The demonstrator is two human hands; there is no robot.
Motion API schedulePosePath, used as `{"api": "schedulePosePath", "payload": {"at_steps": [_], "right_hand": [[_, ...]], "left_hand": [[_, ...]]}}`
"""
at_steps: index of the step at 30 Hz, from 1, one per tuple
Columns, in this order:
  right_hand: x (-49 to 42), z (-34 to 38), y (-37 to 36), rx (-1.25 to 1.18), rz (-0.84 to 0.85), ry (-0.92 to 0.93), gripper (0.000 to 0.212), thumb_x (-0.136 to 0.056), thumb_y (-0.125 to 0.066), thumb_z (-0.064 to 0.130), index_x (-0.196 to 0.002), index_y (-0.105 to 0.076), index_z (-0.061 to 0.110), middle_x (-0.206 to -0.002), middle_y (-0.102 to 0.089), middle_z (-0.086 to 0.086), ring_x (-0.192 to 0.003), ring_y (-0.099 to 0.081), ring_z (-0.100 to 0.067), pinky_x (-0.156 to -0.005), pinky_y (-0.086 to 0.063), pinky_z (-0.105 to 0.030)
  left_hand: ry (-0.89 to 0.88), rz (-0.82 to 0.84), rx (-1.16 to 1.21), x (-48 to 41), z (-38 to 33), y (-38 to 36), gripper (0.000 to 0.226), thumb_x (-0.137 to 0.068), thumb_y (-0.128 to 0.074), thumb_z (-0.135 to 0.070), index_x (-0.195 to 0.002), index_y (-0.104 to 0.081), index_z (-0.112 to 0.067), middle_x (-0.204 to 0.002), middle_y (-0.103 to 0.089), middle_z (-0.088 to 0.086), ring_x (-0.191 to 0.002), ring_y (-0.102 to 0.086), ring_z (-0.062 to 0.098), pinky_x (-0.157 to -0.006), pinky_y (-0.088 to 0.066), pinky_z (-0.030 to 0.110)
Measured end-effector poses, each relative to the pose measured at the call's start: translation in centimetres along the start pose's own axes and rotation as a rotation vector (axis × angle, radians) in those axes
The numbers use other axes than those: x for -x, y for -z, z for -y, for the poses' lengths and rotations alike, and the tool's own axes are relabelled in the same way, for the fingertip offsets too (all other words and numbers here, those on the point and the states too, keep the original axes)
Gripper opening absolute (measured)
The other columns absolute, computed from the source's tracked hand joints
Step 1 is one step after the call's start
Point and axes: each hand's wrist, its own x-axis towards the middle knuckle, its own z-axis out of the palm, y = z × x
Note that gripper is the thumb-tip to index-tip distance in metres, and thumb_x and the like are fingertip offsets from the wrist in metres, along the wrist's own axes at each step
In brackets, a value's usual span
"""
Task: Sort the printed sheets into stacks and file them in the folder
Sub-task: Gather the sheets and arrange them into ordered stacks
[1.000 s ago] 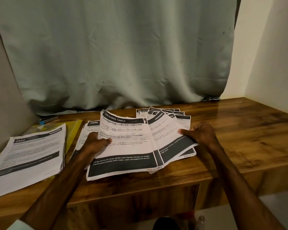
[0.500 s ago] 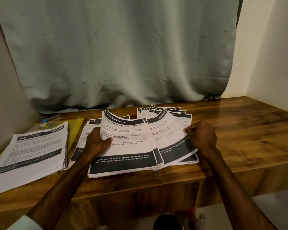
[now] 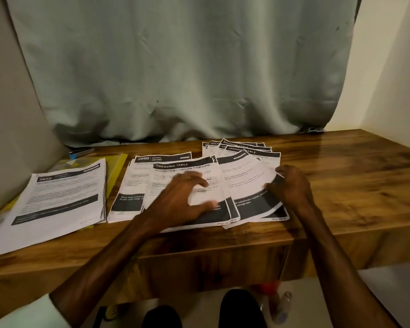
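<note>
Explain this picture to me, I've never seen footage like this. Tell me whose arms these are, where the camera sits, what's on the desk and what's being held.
There is no machine here. A person works with bare hands, and the one camera is worn on the head, looking down, so the arms reach in from below. On the wooden desk lie printed sheets: a stack headed 2652 at the left, resting on a yellow folder; a stack headed 3800 beside it; a fan of Dressing Table sheets in the middle; and a loose pile behind. The right hand pinches the fan's right edge. The left hand, blurred, is spread over the top sheet and grips nothing.
</note>
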Motion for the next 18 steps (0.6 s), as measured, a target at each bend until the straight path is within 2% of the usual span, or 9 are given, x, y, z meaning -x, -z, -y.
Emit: {"api": "schedulePosePath", "payload": {"at_steps": [3,5,7,8,9,13,18], "right_hand": [[1.1,-0.2,0.5,-0.217,-0.056,-0.008,0.057,-0.085,-0.081,0.010,-0.136,-0.056,0.002,-0.139,-0.060,-0.013,-0.123,-0.059,-0.031,-0.089,-0.049,-0.032],[1.9,-0.6,0.5,-0.396,-0.056,-0.032,0.050,-0.084,-0.081,0.012,-0.129,-0.060,0.006,-0.128,-0.065,-0.010,-0.110,-0.063,-0.024,-0.081,-0.052,-0.029],[2.4,-1.4,0.1,-0.638,0.007,-0.097,0.044,-0.080,-0.084,0.016,-0.119,-0.066,0.008,-0.117,-0.072,-0.008,-0.100,-0.071,-0.025,-0.077,-0.062,-0.041],[2.7,-1.7,-0.1,-0.746,0.031,-0.133,0.039,-0.081,-0.083,0.012,-0.117,-0.068,0.008,-0.111,-0.075,-0.010,-0.096,-0.074,-0.028,-0.078,-0.063,-0.047],[3.1,-1.8,-0.3,-0.822,0.047,-0.151,0.034,-0.084,-0.080,0.005,-0.116,-0.069,0.007,-0.107,-0.076,-0.011,-0.094,-0.075,-0.030,-0.077,-0.063,-0.049],[4.8,-1.1,-1.1,-0.947,0.092,-0.145,0.028,-0.090,-0.071,-0.003,-0.116,-0.065,0.006,-0.102,-0.077,-0.010,-0.088,-0.077,-0.026,-0.064,-0.062,-0.031],[5.4,-0.9,-2.4,-0.921,0.082,-0.129,0.019,-0.094,-0.067,-0.003,-0.111,-0.065,0.005,-0.101,-0.076,-0.012,-0.085,-0.077,-0.025,-0.060,-0.062,-0.031]], "left_hand": [[-0.053,0.207,-0.076,0.5,-1.9,-0.5,0.086,-0.065,-0.058,-0.094,-0.134,-0.050,-0.043,-0.147,-0.044,-0.022,-0.130,-0.041,0.004,-0.105,-0.041,0.034],[-0.063,0.274,-0.135,0.4,-2.1,-1.0,0.089,-0.064,-0.060,-0.093,-0.137,-0.049,-0.042,-0.144,-0.048,-0.020,-0.129,-0.044,0.008,-0.105,-0.042,0.036],[-0.064,0.291,-0.143,0.3,-1.8,-1.3,0.083,-0.068,-0.061,-0.090,-0.135,-0.052,-0.041,-0.141,-0.051,-0.018,-0.128,-0.045,0.009,-0.103,-0.041,0.035],[-0.062,0.277,-0.139,0.2,-1.6,-1.4,0.079,-0.070,-0.060,-0.089,-0.132,-0.054,-0.041,-0.139,-0.054,-0.018,-0.126,-0.046,0.009,-0.101,-0.041,0.034],[-0.062,0.260,-0.138,0.1,-1.4,-1.6,0.076,-0.072,-0.058,-0.089,-0.131,-0.055,-0.041,-0.137,-0.055,-0.018,-0.125,-0.046,0.009,-0.100,-0.041,0.034],[-0.058,0.249,-0.133,-0.1,-1.0,-2.0,0.076,-0.071,-0.050,-0.094,-0.127,-0.058,-0.042,-0.132,-0.059,-0.021,-0.121,-0.050,0.008,-0.100,-0.045,0.037],[-0.070,0.227,-0.087,0.1,-1.2,-1.7,0.059,-0.085,-0.044,-0.084,-0.118,-0.066,-0.040,-0.123,-0.065,-0.020,-0.112,-0.056,0.006,-0.096,-0.048,0.038]]}}
